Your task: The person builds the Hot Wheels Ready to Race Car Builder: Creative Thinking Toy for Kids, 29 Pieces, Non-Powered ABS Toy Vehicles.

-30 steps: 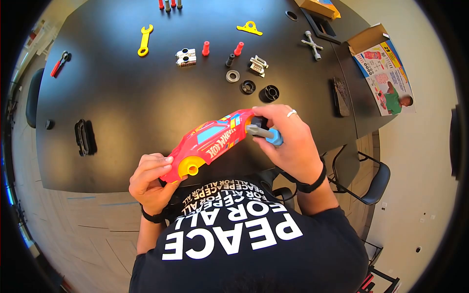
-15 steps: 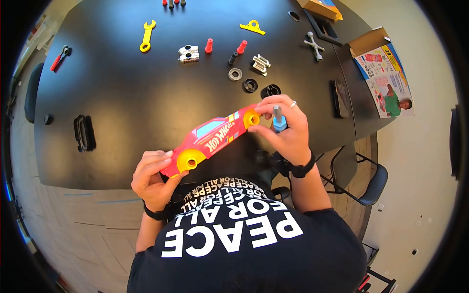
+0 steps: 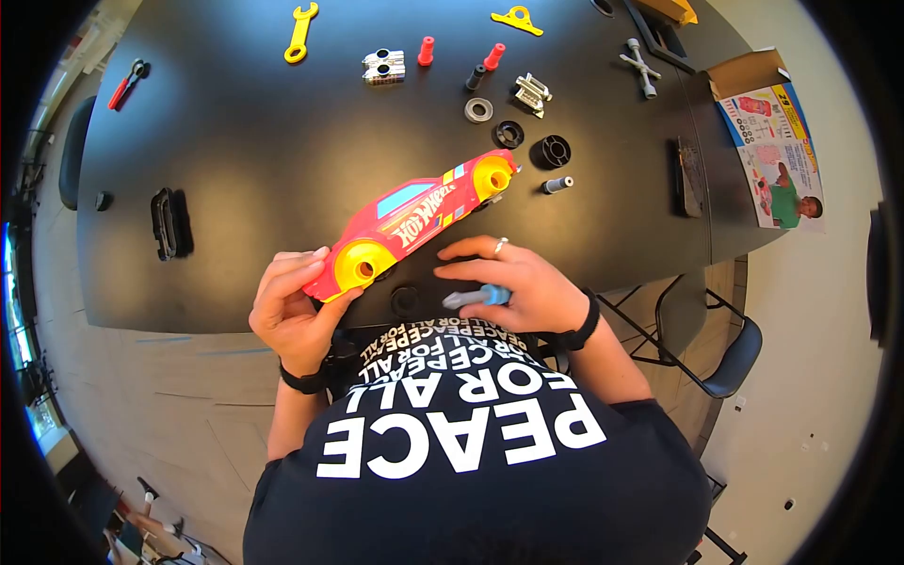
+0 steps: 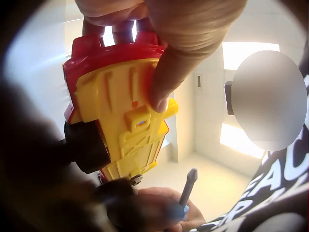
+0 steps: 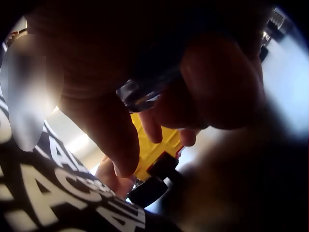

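Observation:
My left hand (image 3: pixel 297 306) grips the near end of a red toy car (image 3: pixel 424 215), thumb below and fingers over the top. The car tilts up to the right, its side with yellow wheel hubs facing me. Its yellow underside (image 4: pixel 120 116) shows in the left wrist view, with a black wheel (image 4: pixel 87 147) along the other side. My right hand (image 3: pixel 527 282) is below the car, apart from it. Between its thumb and palm it holds a toy screwdriver (image 3: pixel 485 297) with a blue handle and grey tip; the other fingers reach left. A dark round wheel (image 3: pixel 405 300) shows near the table edge.
Beyond the car lie a grey peg (image 3: pixel 558 185), black rings, red pegs, silver engine-like pieces (image 3: pixel 384 67) and a yellow wrench (image 3: pixel 301 33). A black tray-like part (image 3: pixel 168 224) is at left, and a printed box (image 3: pixel 763 141) at right.
My right hand has left the car's far end and come down toward the table edge, keeping the screwdriver. The far yellow hub, covered at first, is now bare. The car stays in my left hand.

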Available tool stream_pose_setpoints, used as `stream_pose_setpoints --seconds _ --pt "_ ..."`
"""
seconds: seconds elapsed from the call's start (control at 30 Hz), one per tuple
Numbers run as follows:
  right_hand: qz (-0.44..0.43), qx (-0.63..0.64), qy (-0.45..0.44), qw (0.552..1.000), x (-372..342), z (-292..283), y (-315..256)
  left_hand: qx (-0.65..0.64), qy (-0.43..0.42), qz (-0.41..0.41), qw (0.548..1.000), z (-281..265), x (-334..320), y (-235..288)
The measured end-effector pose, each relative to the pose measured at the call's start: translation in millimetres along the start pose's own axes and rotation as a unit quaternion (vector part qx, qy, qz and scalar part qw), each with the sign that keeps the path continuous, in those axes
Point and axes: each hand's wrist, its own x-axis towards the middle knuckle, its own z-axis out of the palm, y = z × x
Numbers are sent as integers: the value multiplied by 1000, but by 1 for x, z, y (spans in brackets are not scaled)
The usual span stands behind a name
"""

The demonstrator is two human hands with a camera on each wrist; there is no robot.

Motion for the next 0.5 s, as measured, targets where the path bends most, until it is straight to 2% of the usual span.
stream_pose_setpoints --seconds 0.1,0.17,0.27,0.43,0.5 --pt "10 -27 -34 999 15 14 -8 0 6 1 1000 7 -2 -1" --pt "-24 -24 -74 997 24 23 -6 -11 37 3 999 15 1 3" --pt "-60 -34 -107 992 32 30 1 -1 31 4 1000 14 3 4" --pt "-50 -30 -111 992 38 36 1 -4 33 3 999 13 5 3" --pt "-39 -40 -124 991 37 36 4 6 4 14 1000 10 4 1"
